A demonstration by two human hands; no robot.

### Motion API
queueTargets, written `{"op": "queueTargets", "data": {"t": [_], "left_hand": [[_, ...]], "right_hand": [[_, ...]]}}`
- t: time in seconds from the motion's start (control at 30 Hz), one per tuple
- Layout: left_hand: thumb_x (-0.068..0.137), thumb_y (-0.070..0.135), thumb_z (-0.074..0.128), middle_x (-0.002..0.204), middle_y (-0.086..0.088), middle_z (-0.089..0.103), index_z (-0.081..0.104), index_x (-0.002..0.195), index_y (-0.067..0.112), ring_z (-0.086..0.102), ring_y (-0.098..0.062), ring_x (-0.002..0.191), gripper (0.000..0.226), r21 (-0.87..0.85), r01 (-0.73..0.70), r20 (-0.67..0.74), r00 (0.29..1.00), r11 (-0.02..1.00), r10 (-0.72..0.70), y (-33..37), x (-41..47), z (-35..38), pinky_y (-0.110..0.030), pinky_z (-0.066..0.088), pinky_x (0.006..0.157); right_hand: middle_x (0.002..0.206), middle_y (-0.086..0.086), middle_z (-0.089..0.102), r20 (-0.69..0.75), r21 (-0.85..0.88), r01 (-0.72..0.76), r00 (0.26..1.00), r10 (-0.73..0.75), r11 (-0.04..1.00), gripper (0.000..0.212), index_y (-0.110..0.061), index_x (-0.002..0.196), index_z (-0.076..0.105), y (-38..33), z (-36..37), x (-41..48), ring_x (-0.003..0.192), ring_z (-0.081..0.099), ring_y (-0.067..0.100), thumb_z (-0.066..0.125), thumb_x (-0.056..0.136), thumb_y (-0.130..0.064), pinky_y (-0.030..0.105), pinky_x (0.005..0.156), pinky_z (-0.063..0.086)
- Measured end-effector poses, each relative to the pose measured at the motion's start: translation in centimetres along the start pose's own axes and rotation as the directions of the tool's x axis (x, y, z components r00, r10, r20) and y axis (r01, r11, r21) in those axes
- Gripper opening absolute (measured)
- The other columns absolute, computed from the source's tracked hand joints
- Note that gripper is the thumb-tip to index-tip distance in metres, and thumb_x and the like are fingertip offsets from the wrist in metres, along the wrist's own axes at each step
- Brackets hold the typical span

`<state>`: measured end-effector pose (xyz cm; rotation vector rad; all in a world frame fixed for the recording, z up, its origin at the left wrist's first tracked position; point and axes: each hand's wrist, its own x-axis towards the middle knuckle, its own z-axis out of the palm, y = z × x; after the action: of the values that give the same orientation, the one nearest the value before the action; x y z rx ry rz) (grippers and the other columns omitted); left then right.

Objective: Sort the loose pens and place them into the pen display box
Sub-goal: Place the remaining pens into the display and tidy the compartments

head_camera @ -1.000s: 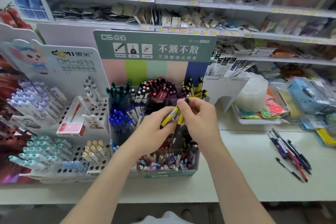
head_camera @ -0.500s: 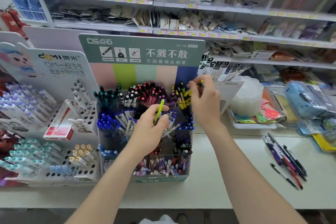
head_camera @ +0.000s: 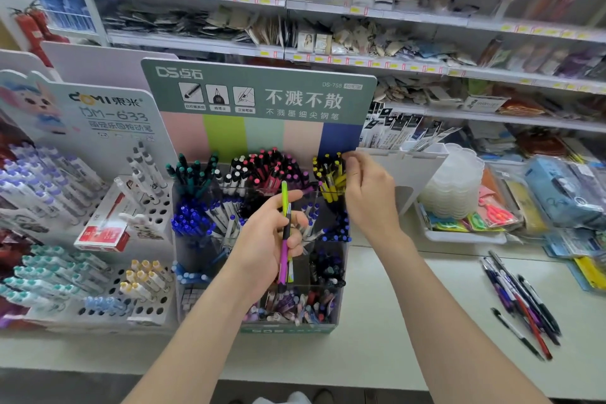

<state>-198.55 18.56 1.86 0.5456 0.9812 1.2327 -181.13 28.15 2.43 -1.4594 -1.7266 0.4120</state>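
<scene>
- Head view, centre: the left hand (head_camera: 269,249) has its fingers curled round a lime pen (head_camera: 284,203) and a magenta pen (head_camera: 282,259). Both stand nearly upright in front of the box (head_camera: 288,329), tips down.
- Head view, right of centre: the right hand (head_camera: 369,197) is at the box's upper right compartment, its fingers (head_camera: 352,162) bent against the yellow pens (head_camera: 329,182). Whether they pinch one or only touch cannot be told.
- Head view, lower right: the loose pens (head_camera: 521,302) lie flat on the desk (head_camera: 410,321) in a bundle, long axes running from upper left to lower right, well apart from the box and nearer the right hand.
- Judgement: the pink-capped pens (head_camera: 269,170) stand directly above the left hand, so the magenta pen probably goes there.
</scene>
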Motion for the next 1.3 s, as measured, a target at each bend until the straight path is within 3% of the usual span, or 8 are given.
{"op": "queueTargets", "data": {"t": [0.1,0.47,0.77,0.87,1.0,1.13,1.23,1.3], "left_hand": [[0.095,-0.009,0.025,0.080,-0.009,0.060,0.060,0.138,0.008,0.037,-0.018,0.058,0.058,-0.003,-0.014,-0.001,1.000,1.000,0.014,0.1,-0.2,0.0,-0.034,0.029,0.057],[0.109,-0.001,0.033,0.083,-0.008,0.061,0.065,0.134,0.012,0.044,-0.018,0.063,0.042,-0.031,-0.117,-0.083,0.990,0.993,0.114,0.5,-0.8,-1.0,-0.033,0.037,0.062],[0.113,0.005,0.039,0.085,-0.008,0.064,0.065,0.132,0.009,0.049,-0.018,0.066,0.032,-0.032,-0.127,-0.095,0.988,0.991,0.123,0.6,-2.0,-2.0,-0.032,0.042,0.065],[0.113,0.005,0.044,0.089,-0.005,0.067,0.065,0.132,0.010,0.054,-0.017,0.072,0.029,-0.053,-0.157,-0.117,0.982,0.986,0.150,0.6,-2.2,-2.9,-0.033,0.050,0.073],[0.111,0.007,0.051,0.106,-0.008,0.076,0.063,0.136,0.015,0.069,-0.020,0.089,0.030,-0.022,-0.202,-0.167,0.966,0.979,0.195,0.7,-2.7,-4.4,-0.036,0.059,0.087],[0.108,0.013,0.058,0.112,-0.015,0.079,0.053,0.142,0.017,0.073,-0.019,0.086,0.035,0.194,-0.154,-0.062,0.984,0.969,0.168,1.3,-4.2,-6.2,-0.033,0.057,0.076],[0.107,0.013,0.058,0.102,-0.022,0.077,0.050,0.138,0.016,0.065,-0.007,0.058,0.032,0.332,-0.163,0.050,0.987,0.929,0.155,2.0,-5.6,-7.0,-0.016,0.051,0.057],[0.106,0.016,0.061,0.102,-0.013,0.080,0.052,0.138,0.018,0.073,-0.016,0.073,0.032,0.419,-0.180,0.108,0.983,0.890,0.148,2.3,-6.0,-8.0,-0.023,0.058,0.067]], "right_hand": [[0.116,0.001,0.066,0.126,0.020,0.102,0.987,-0.103,0.995,0.033,-0.019,0.128,0.070,-0.8,0.0,-0.2,0.108,0.058,0.014,0.042,0.114,-0.027,0.029,0.093,0.041],[0.113,-0.001,0.075,0.052,0.019,0.063,0.997,-0.064,0.998,0.031,-0.020,0.124,0.077,-1.8,-0.4,0.1,0.101,0.066,0.017,0.056,0.103,-0.012,0.033,0.092,0.050],[0.124,0.004,0.054,0.132,-0.226,0.187,0.978,-0.160,0.956,0.043,-0.027,0.139,0.065,-1.6,0.4,-1.3,0.113,0.049,0.026,0.045,0.102,-0.033,0.051,0.101,0.045],[0.129,0.009,0.052,-0.035,-0.364,0.196,0.974,-0.224,0.910,0.041,-0.019,0.137,0.065,-2.8,0.8,-2.7,0.115,0.045,0.030,0.053,0.100,-0.029,0.046,0.103,0.042],[0.103,-0.002,0.061,0.002,0.045,0.238,0.971,-0.239,0.970,0.012,-0.018,0.108,0.070,-6.2,2.3,-6.8,0.096,0.058,0.015,0.063,0.100,-0.014,0.031,0.085,0.047],[0.101,-0.005,0.068,0.232,0.280,-0.028,0.972,-0.040,0.960,0.020,-0.025,0.123,0.073,-8.6,4.5,-9.9,0.087,0.067,0.003,0.061,0.107,-0.027,0.013,0.075,0.046],[0.084,-0.002,0.072,0.405,0.346,-0.174,0.914,0.021,0.922,0.020,-0.027,0.111,0.080,-9.4,4.9,-10.3,0.064,0.068,0.008,0.062,0.107,-0.035,0.026,0.066,0.054],[0.071,0.002,0.071,0.473,0.435,-0.270,0.880,0.037,0.859,0.022,-0.025,0.106,0.080,-9.9,5.0,-10.5,0.061,0.067,0.017,0.060,0.109,-0.032,0.041,0.063,0.058]]}}
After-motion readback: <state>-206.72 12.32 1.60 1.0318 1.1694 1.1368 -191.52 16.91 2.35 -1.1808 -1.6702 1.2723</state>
